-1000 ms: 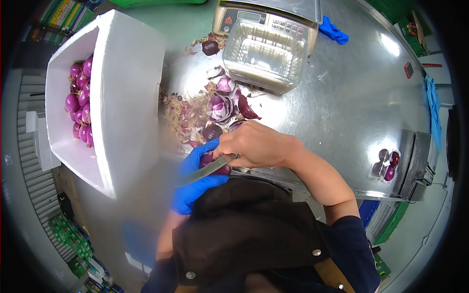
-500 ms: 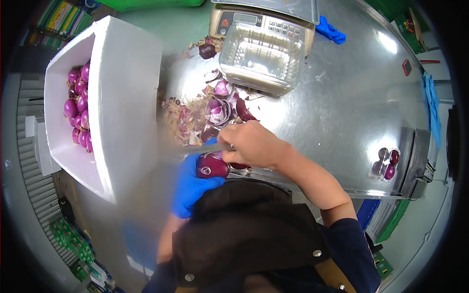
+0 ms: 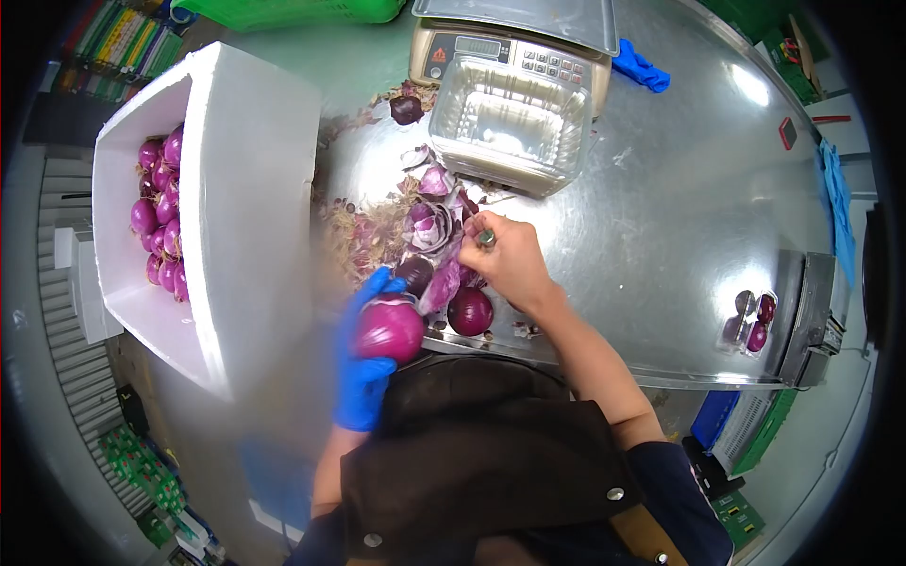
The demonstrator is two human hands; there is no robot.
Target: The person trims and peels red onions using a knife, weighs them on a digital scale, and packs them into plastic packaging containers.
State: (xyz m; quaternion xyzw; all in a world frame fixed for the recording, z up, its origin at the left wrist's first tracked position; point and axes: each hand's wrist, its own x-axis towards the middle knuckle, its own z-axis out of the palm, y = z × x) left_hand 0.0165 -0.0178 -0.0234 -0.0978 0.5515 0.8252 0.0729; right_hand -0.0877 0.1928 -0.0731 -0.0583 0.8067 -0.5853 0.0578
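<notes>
Mid-peel, I'd say: blue-gloved left hand (image 3: 357, 375) cups a red onion (image 3: 391, 332) at the table's (image 3: 679, 236) near edge; right hand (image 3: 510, 259) clenched on a handle (image 3: 486, 239), likely a knife, blade hidden; next move calls for a steady left hold and the loose skin (image 3: 441, 287) kept clear

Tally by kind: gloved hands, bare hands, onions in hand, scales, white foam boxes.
Gloved hands: 1, the left hand
Bare hands: 1, the right hand
Onions in hand: 1, the held onion
Scale: 1
White foam box: 1
Total: 5
</notes>
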